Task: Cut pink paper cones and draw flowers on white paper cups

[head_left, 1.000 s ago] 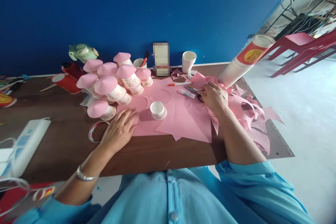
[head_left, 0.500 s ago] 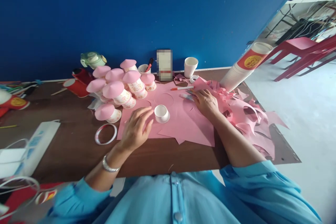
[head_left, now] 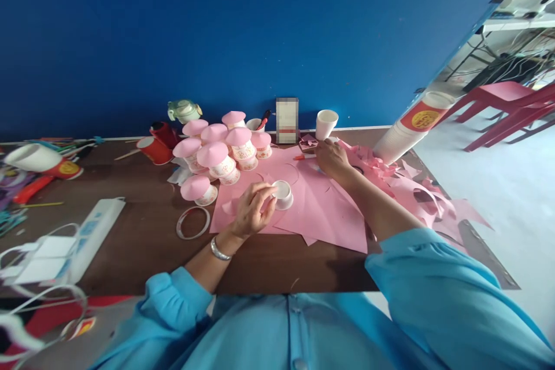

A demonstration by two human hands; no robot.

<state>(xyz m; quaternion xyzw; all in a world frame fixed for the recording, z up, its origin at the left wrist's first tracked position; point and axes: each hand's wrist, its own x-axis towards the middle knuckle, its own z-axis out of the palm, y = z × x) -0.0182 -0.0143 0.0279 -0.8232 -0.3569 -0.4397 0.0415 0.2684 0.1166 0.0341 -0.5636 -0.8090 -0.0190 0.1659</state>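
A small white paper cup (head_left: 284,201) stands upside down on pink paper sheets (head_left: 329,214). My left hand (head_left: 255,208), with a silver bangle at the wrist, is beside the cup. Its fingers are bent, with thumb and fingers apart, and the fingertips reach the cup's left edge. My right hand (head_left: 332,159) is low over the back of the paper, in front of a taller white cup (head_left: 326,125). Its fingers curl down, and what they hold, if anything, is hidden. A red-capped pen (head_left: 299,157) pokes out left of that hand.
Cups with pink cone roofs (head_left: 212,155) cluster at left. A ring of tape (head_left: 193,224) lies before them. Pink paper scraps (head_left: 407,191) and a leaning stack of cups (head_left: 411,127) are at right. A power strip (head_left: 93,237) lies far left; a blue wall (head_left: 217,29) stands behind.
My right hand has moved back toward the taller cup, and its fingers have curled. My left hand's fingers have bent and come up to the small cup. The whole view has shifted.
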